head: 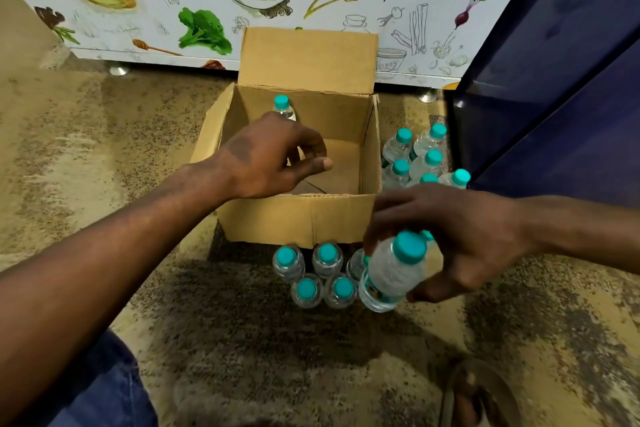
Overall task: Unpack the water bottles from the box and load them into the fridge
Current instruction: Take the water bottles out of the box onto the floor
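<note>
While the left hand reaches over the open cardboard box with its fingers loosely curled and holding nothing, one water bottle stands upright in the box's far left corner, just beyond the knuckles. The right hand grips another bottle, tilted, with fingers wrapped round its body, just beside the box's near right corner. Five bottles stand in a cluster on the speckled floor against the box's near wall; more bottles stand to the box's right, near the dark blue fridge door
</note>
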`<action>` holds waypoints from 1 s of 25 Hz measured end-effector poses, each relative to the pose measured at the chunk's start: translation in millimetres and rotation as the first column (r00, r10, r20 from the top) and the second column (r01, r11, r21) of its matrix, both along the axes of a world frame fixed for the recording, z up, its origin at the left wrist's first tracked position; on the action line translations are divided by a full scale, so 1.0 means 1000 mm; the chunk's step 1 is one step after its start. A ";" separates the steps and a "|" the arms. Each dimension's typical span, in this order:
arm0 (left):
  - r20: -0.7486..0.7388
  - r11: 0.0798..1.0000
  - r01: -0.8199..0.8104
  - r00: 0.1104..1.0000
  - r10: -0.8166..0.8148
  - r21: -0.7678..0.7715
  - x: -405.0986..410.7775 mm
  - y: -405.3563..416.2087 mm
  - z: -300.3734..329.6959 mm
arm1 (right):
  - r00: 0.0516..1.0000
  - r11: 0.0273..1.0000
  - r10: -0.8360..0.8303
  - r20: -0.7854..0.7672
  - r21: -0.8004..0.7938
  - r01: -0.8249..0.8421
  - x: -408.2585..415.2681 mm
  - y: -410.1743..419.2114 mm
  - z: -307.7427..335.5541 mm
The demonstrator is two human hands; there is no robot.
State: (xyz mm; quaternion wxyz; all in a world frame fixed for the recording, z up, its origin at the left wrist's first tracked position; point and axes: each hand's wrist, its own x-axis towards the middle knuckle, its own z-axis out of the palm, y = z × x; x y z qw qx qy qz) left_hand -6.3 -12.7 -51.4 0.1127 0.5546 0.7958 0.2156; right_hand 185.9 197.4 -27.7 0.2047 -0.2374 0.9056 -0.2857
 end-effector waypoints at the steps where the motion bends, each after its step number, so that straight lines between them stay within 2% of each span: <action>1: 0.004 1.000 -0.007 1.000 0.007 -0.008 -0.003 -0.001 -0.002 | 0.999 0.998 0.024 0.024 0.051 -0.025 0.004 -0.003 -0.005; 5: -0.030 0.997 -0.026 0.999 0.024 -0.076 -0.015 0.000 -0.013 | 0.997 0.939 0.079 0.022 0.333 -0.082 0.008 -0.010 -0.031; 10: -0.066 0.982 -0.026 0.998 0.014 -0.188 -0.026 0.004 -0.033 | 0.953 0.856 0.263 -0.147 0.491 -0.160 0.013 -0.014 -0.071; 16: -0.109 0.963 -0.065 0.993 0.037 -0.261 -0.037 0.009 -0.051 | 0.808 0.806 0.476 -0.348 0.540 -0.242 0.034 -0.022 -0.102; 20: -0.171 0.960 -0.200 0.971 0.168 -0.195 -0.048 0.010 -0.061 | 0.719 0.766 0.567 -0.402 0.579 -0.280 0.039 -0.022 -0.116; 22: -0.211 0.942 -0.305 0.939 0.273 -0.138 -0.059 0.010 -0.069 | 0.713 0.755 0.577 -0.399 0.592 -0.280 0.039 -0.022 -0.121; 25: -0.166 0.894 -0.441 0.891 0.423 -0.084 -0.078 0.013 -0.080 | 0.734 0.770 0.550 -0.397 0.582 -0.262 0.037 -0.020 -0.122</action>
